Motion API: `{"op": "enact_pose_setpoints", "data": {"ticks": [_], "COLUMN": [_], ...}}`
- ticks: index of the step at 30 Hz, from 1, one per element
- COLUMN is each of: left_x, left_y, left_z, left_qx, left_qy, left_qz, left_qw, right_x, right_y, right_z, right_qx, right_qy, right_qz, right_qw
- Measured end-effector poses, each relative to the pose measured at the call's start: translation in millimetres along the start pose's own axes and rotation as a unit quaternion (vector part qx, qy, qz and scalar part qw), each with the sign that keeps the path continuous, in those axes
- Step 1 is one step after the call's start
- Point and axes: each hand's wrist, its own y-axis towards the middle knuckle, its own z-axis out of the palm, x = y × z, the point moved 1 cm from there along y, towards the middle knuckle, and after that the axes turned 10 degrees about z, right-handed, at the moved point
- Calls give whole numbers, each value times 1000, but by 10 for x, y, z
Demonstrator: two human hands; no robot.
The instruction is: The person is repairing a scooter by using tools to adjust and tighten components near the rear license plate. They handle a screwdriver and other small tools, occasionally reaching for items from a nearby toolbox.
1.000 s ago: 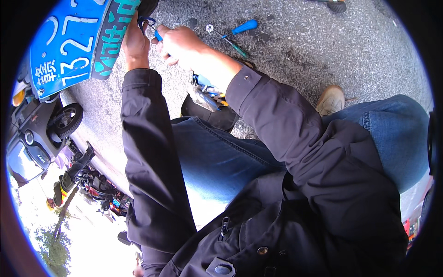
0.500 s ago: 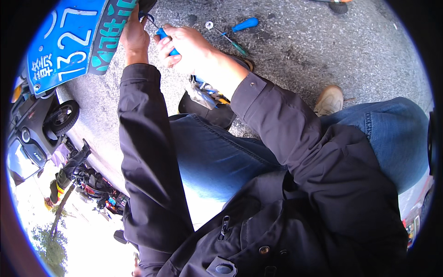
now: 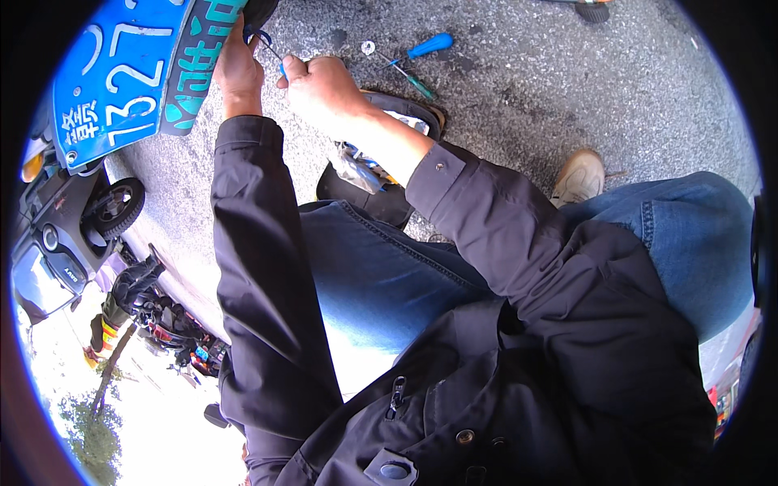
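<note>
A blue number plate [image 3: 121,81] with a green side strip hangs on a vehicle at the upper left. My left hand [image 3: 237,71] reaches up to the plate's right edge with its fingers curled on it, beside a small blue loop [image 3: 261,36]. Just right of it, my right hand [image 3: 322,91] is closed around a blue-handled tool [image 3: 282,70] whose thin shaft points at the same spot. The tip is hidden between the hands. Both dark sleeves come up from my lap.
On the asphalt beyond my hands lie a blue-handled screwdriver [image 3: 428,45], a green-handled one [image 3: 418,84] and a small washer [image 3: 368,47]. A black tool bag [image 3: 379,188] sits open by my knee. A tan shoe [image 3: 579,175] is to the right. Parked scooters [image 3: 97,219] stand at the left.
My right hand has turned slightly around the tool, so less of its blue handle shows. Both hands stay at the plate's edge.
</note>
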Motion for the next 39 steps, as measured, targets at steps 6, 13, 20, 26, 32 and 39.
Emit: {"op": "enact_pose_setpoints", "data": {"ticks": [6, 13, 20, 26, 32, 39], "left_x": [90, 47, 88, 120, 207, 7], "left_y": [92, 56, 61, 49, 50, 21], "left_z": [-142, -92, -99, -94, -439, -109], "left_qx": [-10, -14, -24, -47, 114, 23], "left_qy": [-2, -2, 5, 18, 102, 140], "left_qz": [4, 11, 12, 24, 130, -8], "left_qw": [1000, 1000, 1000, 998, 980, 990], "right_x": [42, 5, -32, -17, 48, 21], "right_y": [-108, -127, -136, -190, -287, -291], "right_z": [-31, -17, 11, -11, -11, -26], "right_qx": [-4, -8, -25, -10, 7, 3], "right_qy": [-38, -28, -39, -32, -1, 4], "right_qz": [-15, -19, -33, -34, -12, -15], "right_qw": [999, 999, 998, 999, 1000, 1000]}}
